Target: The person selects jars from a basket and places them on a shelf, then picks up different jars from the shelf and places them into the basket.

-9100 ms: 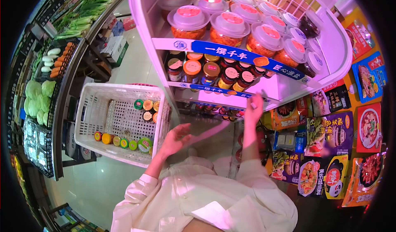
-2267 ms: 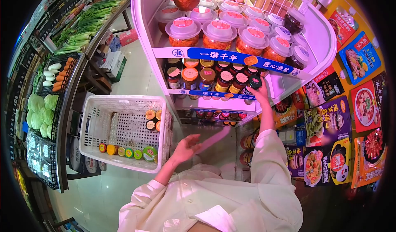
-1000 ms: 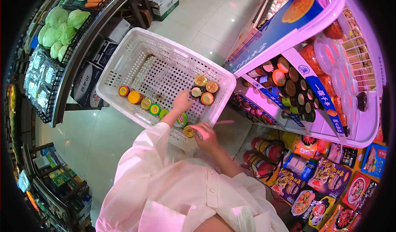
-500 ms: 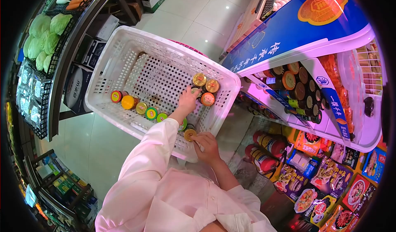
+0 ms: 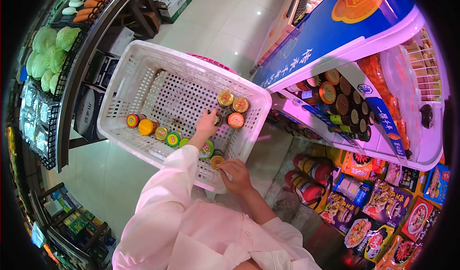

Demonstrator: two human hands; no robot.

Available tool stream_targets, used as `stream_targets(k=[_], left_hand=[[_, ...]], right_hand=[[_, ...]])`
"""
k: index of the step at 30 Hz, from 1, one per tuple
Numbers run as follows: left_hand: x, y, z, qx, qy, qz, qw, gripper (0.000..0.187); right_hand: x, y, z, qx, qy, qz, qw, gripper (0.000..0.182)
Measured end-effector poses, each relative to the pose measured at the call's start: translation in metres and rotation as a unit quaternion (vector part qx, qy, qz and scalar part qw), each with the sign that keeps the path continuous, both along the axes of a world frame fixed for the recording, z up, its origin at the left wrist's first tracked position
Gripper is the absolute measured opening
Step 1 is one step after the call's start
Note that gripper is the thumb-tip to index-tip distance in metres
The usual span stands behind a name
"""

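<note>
My left hand (image 5: 206,124) reaches into a white perforated plastic basket (image 5: 191,64), its fingers curled at a dark jar (image 5: 218,120) that they partly cover. Close to that jar stand two gold-lidded jars, one here (image 5: 225,98) and one beside it (image 5: 240,105), and an orange-lidded jar (image 5: 235,120). At the basket's near right corner, the fingers of my right hand (image 5: 235,173) grip a gold-lidded jar (image 5: 217,162). Along the near wall runs a row of jars, including a yellow-lidded one (image 5: 145,127) and a green-lidded one (image 5: 173,138).
To the right, a blue and white display stand (image 5: 306,49) holds rows of dark jars (image 5: 342,104). Red fire extinguishers (image 5: 304,187) and colourful food packets (image 5: 381,198) lie below it. A vegetable shelf with cabbages (image 5: 50,54) stands left; dark boxes (image 5: 88,109) sit beside the basket.
My left hand has drawn slightly left and toward me, and the dark jar beside its fingers shows more of its side. My right hand stays at the corner jar. The whole view has shifted slightly.
</note>
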State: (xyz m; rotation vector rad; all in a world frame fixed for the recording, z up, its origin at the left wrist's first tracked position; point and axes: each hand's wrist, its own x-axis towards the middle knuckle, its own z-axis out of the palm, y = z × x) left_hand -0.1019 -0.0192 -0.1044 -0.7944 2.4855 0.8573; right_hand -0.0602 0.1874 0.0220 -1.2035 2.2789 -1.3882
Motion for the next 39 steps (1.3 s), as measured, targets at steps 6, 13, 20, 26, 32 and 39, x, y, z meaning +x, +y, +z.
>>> stream_targets(k=[6,13,20,26,32,39], left_hand=[[0.057,-0.027,0.048,-0.003,0.104,0.086,0.991,0.068],[0.095,-0.021,0.199,0.074,0.225,0.096,0.967,0.061],[0.089,0.036,0.282,0.319,0.275,0.068,0.904,0.062],[0.07,0.09,0.306,0.343,0.332,0.064,0.876,0.073],[0.049,0.14,0.291,0.455,0.266,0.058,0.848,0.073],[0.021,0.185,0.292,0.445,0.275,0.021,0.852,0.066]], right_hand=[[-0.002,0.004,0.003,-0.012,-0.05,0.015,0.999,0.028],[-0.015,0.005,0.021,-0.055,-0.11,-0.066,0.99,0.057],[-0.034,0.019,0.086,-0.034,-0.017,-0.001,0.999,0.082],[-0.031,0.056,0.076,-0.217,-0.254,-0.01,0.942,0.076],[-0.04,0.1,0.108,-0.249,-0.448,-0.044,0.858,0.066],[-0.049,0.133,0.104,-0.357,-0.551,-0.044,0.753,0.058]])
